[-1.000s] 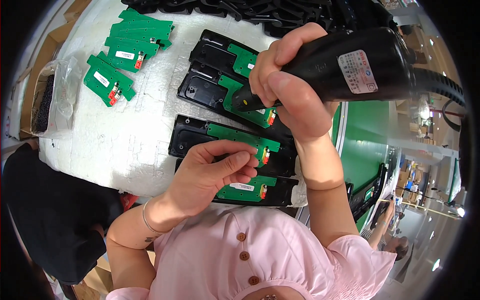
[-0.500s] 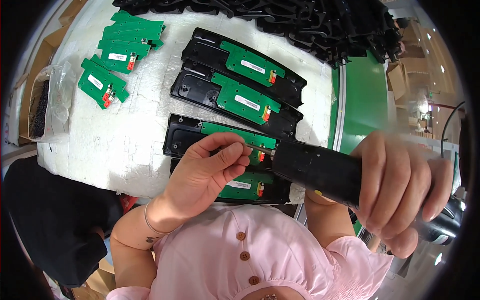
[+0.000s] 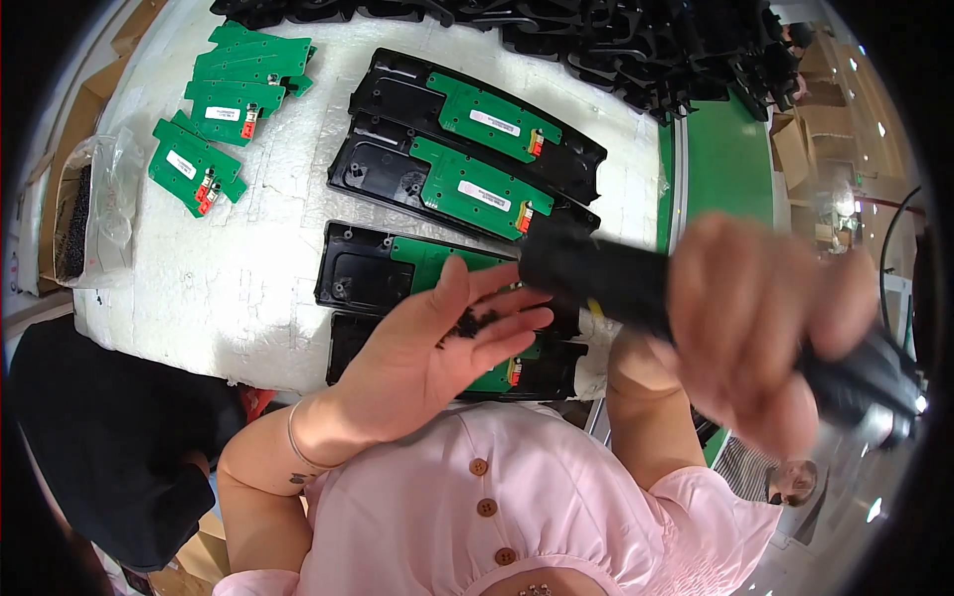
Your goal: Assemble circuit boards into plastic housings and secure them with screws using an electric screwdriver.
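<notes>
My left hand point(image 3: 407, 358) is turned palm up over the nearer panels, fingers half spread, cupping several small black screws point(image 3: 468, 324) near the finger roots. My right hand point(image 3: 740, 328), blurred by motion, is wrapped around a black electric screwdriver point(image 3: 606, 276). The tool's front end is beside the left fingertips, and its bit cannot be made out. Beneath the hands lie a black plastic panel point(image 3: 356, 270) with a green circuit board point(image 3: 429, 256) and a nearer panel point(image 3: 346, 338), both partly hidden.
Two more black panels with green boards point(image 3: 487, 121) lie farther back. Loose circuit boards point(image 3: 224, 109) are stacked at the left, near a box point(image 3: 72, 228) of small black parts with a plastic bag point(image 3: 117, 199). Black plastic parts point(image 3: 616, 45) pile up along the far edge.
My left hand has gone from a fingertip pinch at the screwdriver's bit to an opened palm showing screws. The screwdriver has shifted slightly left and up, away from its earlier place.
</notes>
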